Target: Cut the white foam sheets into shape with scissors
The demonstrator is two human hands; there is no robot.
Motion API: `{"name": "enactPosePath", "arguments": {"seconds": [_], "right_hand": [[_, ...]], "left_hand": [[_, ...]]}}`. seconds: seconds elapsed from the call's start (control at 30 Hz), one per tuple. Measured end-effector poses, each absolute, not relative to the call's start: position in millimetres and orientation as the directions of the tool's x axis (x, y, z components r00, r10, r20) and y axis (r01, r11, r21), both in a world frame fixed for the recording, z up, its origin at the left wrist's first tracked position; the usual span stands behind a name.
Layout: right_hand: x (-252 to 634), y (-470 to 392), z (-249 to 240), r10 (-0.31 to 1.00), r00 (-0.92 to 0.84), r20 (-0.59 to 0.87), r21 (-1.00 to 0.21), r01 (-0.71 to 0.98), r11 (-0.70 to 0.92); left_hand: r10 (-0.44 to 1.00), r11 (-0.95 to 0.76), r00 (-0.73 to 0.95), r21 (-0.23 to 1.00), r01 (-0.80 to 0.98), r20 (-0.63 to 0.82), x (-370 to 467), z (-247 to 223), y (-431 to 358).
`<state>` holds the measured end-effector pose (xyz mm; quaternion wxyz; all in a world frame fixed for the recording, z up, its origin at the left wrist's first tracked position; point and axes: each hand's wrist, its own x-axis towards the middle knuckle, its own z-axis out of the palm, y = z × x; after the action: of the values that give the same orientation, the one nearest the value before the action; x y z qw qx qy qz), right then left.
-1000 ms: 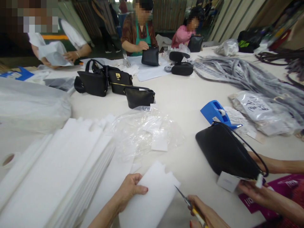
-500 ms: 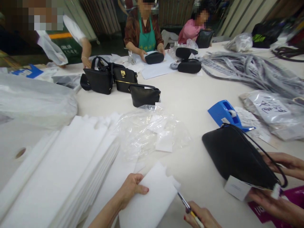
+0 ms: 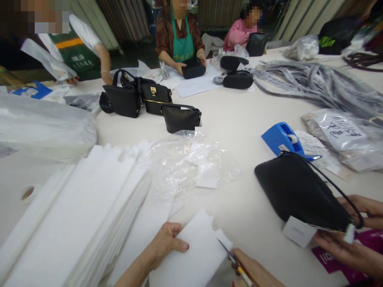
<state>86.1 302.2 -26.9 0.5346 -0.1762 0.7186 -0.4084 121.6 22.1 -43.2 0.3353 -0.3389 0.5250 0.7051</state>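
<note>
My left hand (image 3: 167,243) pinches a white foam sheet (image 3: 194,247) between thumb and fingers along its left side. The sheet's far edge is notched and uneven. My right hand (image 3: 254,271) is closed around scissors (image 3: 231,257) with a yellow and white handle, partly cut off by the bottom of the view. Their blade points up and left across the sheet's right edge, near a small jutting flap. To the left of my left hand lies a tall stack of long white foam sheets (image 3: 80,199).
A co-worker's hands (image 3: 356,239) at right hold a black handbag (image 3: 299,191) with a white tag. Behind it sits a blue tape dispenser (image 3: 281,137). Clear plastic bags (image 3: 179,163) lie ahead of me. Several black bags (image 3: 122,99) stand farther back, where other people work.
The scissors have moved slightly left and their blade reaches farther over the sheet. At far left, a person's hand has raised a pale sheet. My left hand keeps its grip.
</note>
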Motion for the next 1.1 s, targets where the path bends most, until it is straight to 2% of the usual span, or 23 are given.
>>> {"name": "enactPosePath", "arguments": {"seconds": [0.23,0.37,0.6,0.8,1.1], "right_hand": [[99,297,-63,-0.722,-0.488,-0.491,-0.866,0.186,0.464],[113,299,-83,-0.705,-0.464,-0.537,-0.840,0.213,0.499],[98,306,-55,-0.731,-0.409,-0.547,-0.837,0.236,0.494],[81,290,-31,-0.730,-0.361,-0.581,-0.814,0.220,0.538],[101,291,-72,-0.709,-0.486,-0.512,-0.855,0.211,0.473]], "left_hand": [[0.117,-0.232,-0.550,0.515,-0.825,-0.827,124,-46,23],[0.107,-0.248,-0.537,0.500,-0.830,-0.837,125,-49,19],[0.108,-0.215,-0.532,0.503,-0.837,-0.840,128,-47,17],[0.164,-0.219,-0.483,0.445,-0.868,-0.860,131,-44,37],[0.173,-0.221,-0.494,0.455,-0.862,-0.852,133,-51,35]]}}
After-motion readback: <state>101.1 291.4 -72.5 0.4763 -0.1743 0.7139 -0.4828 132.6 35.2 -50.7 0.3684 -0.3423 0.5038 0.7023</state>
